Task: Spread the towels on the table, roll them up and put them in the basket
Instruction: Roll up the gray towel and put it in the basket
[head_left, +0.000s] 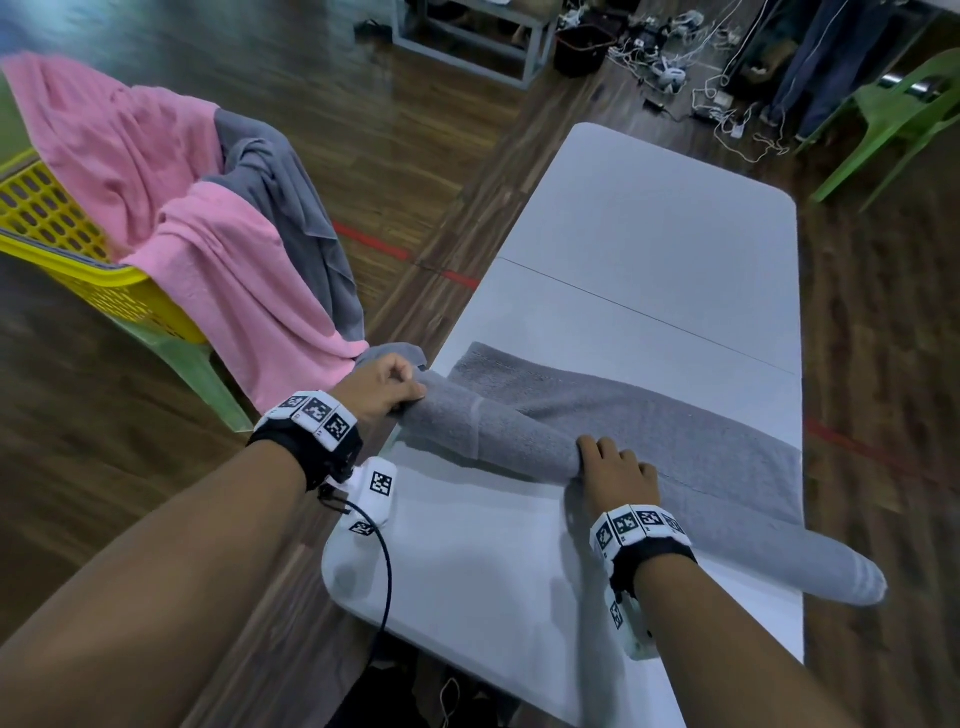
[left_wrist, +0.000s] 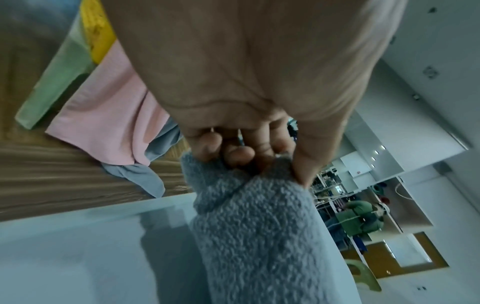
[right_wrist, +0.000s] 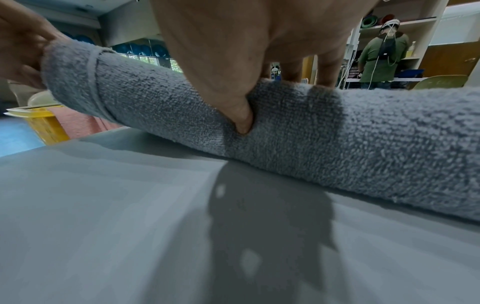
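A grey towel (head_left: 613, 410) lies across the white table (head_left: 649, 234), its near part wound into a long roll (head_left: 498, 431) and its far part still flat. My left hand (head_left: 387, 387) grips the roll's left end (left_wrist: 249, 216) with curled fingers at the table's left edge. My right hand (head_left: 615, 470) holds the roll's middle (right_wrist: 298, 123), thumb pressed into the near side and fingers over the top. The roll's right end (head_left: 852, 577) hangs past the table's right edge. A yellow basket (head_left: 57, 228) stands at the left.
A pink towel (head_left: 197, 228) and a second grey towel (head_left: 291, 187) drape over the basket, which rests on a green chair (head_left: 202, 374). Another green chair (head_left: 893, 114) and loose cables (head_left: 675, 57) are beyond the table's far end. A person (right_wrist: 384, 53) stands in the background.
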